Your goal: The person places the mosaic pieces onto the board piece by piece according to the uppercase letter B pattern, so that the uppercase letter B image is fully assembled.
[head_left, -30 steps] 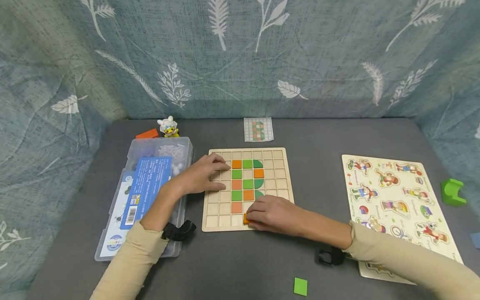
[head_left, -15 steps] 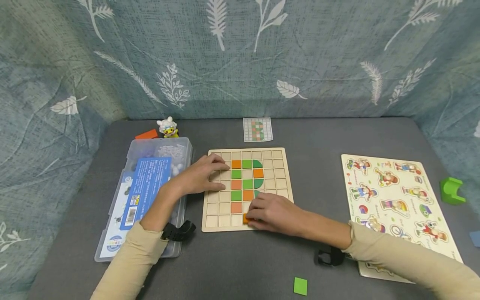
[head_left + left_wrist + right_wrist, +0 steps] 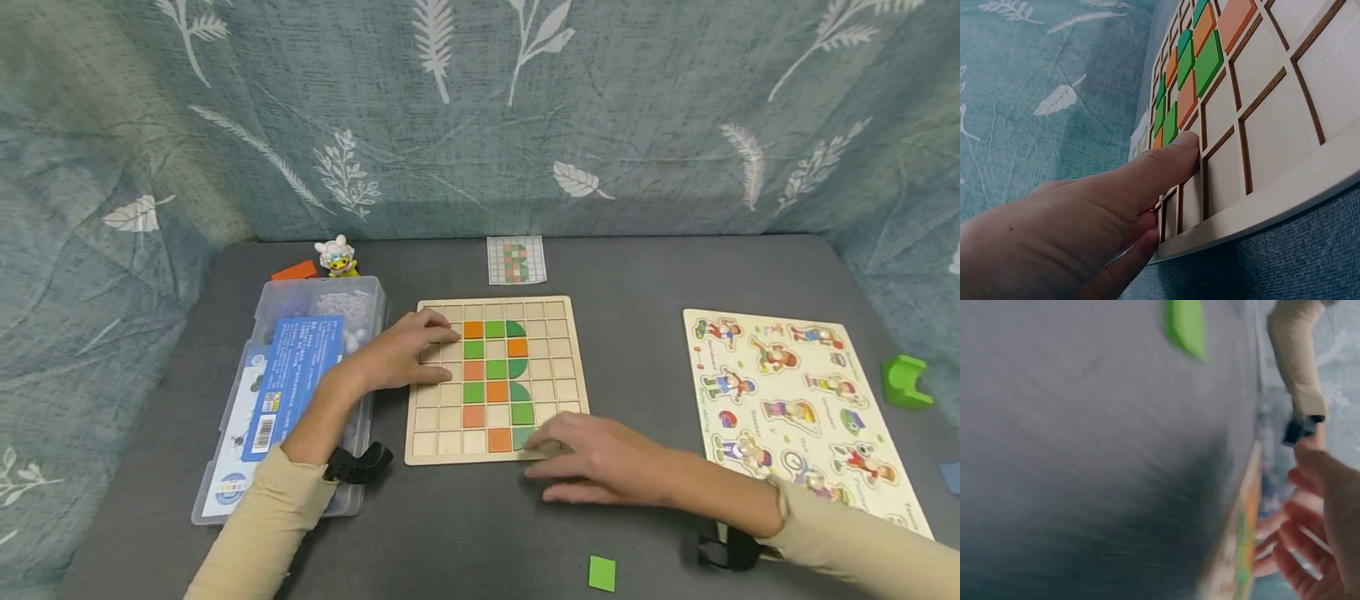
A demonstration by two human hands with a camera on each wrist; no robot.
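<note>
A square wooden grid board lies at mid-table, with orange, salmon and green tiles in its cells. Among them, an orange square tile sits in the front row, beside a darker green piece partly covered by fingers. My left hand rests on the board's left side, its thumb on the grid and its fingers spread. Over the front right corner hovers my right hand, fingers apart and holding nothing; the right wrist view is blurred. A loose green square tile lies near the front edge.
Behind the board is a small pattern card. To the left stands a clear plastic case with a blue card, a figurine and an orange block behind it. A picture puzzle board and green block are rightward.
My right hand has let go of the orange tile, which now shows in the front row, and has moved right and slightly toward the front. The left hand stays in place.
</note>
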